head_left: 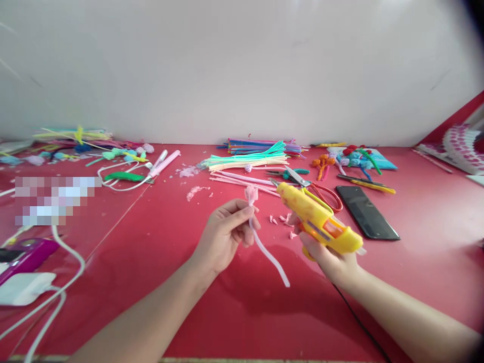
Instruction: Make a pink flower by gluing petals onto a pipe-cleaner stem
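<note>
A red tabletop [212, 327] fills the frame's lower part, with turquoise and cream fuzzy stems [245, 162] at upper centre, loose pink stems [242, 182] just below them and pale fluff [189, 172] to their left. Right of centre lie open scissors [297, 177], orange fuzzy pieces [323, 162], a yellow-and-black cutter [372, 186] and a dark phone [366, 213]. On the left are a pink pen-shaped tool [165, 164], a green-handled blade [124, 176] and, at lower left, a white adapter [24, 289].

The single camera looks forward and down from the head, across the desk [143, 242]. It faces the pale wall [227, 70] at fairly close range.
</note>
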`<state>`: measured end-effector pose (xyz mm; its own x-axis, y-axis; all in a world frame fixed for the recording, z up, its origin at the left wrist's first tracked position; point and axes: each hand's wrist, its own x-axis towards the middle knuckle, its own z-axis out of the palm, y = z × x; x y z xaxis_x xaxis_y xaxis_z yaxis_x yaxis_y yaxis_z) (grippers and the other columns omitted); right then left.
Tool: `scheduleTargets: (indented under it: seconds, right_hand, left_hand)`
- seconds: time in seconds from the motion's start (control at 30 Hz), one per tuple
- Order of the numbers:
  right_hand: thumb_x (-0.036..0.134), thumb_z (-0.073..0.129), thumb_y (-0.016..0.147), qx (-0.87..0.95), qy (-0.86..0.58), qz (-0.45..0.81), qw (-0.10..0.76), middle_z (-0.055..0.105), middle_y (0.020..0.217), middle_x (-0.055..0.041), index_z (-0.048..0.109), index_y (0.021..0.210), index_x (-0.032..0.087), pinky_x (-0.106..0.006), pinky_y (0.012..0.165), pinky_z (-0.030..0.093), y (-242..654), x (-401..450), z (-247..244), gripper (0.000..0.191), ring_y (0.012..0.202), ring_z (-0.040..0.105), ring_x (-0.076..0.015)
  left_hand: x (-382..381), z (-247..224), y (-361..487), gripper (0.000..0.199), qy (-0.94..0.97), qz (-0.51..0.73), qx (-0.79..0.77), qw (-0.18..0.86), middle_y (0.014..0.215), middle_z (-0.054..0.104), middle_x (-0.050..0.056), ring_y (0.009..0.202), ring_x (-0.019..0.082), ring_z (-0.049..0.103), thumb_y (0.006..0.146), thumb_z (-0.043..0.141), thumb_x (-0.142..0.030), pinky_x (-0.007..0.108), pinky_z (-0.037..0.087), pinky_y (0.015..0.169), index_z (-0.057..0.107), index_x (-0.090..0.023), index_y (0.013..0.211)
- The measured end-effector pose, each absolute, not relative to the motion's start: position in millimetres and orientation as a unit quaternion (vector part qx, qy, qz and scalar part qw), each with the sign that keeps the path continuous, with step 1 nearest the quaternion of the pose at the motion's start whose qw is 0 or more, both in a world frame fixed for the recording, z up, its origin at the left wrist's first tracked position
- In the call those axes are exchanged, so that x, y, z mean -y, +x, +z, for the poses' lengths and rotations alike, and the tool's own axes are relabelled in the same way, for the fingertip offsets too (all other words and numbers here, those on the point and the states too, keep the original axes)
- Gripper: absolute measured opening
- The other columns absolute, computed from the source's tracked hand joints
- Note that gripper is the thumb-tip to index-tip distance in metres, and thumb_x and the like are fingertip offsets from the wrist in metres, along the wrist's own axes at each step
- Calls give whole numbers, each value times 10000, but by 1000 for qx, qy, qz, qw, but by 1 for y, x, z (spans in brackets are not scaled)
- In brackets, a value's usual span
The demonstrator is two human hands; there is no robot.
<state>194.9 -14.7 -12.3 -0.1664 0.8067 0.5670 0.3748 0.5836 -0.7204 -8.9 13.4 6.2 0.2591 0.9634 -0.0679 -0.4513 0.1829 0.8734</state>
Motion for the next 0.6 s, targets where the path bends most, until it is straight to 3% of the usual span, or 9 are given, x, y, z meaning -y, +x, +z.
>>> scheduleTargets:
  seconds: [0.33, 0.6]
  right_hand:
    - [183, 533, 810, 812, -342, 131, 454, 620, 723, -39, 564, 819, 218, -321, 605, 470, 192, 18, -13, 47, 764, 612, -212]
    - [195, 568, 805, 829, -346, 102, 428, 620, 717, -45, 542, 785, 208, -333, 619, 467, 191, 19, -19, 35, 787, 610, -225]
  left_hand:
    - [-9, 4, -6, 159, 432, 516, -428, 603, 437, 563, -71, 247, 15, 371, 795, 642, -245, 93, 252, 264, 527, -170, 716]
    - [-10, -4, -6, 168, 480, 506, -457, 552, 440, 557, -73, 244, 34, 390, 810, 610, -253, 114, 252, 258, 504, -179, 703]
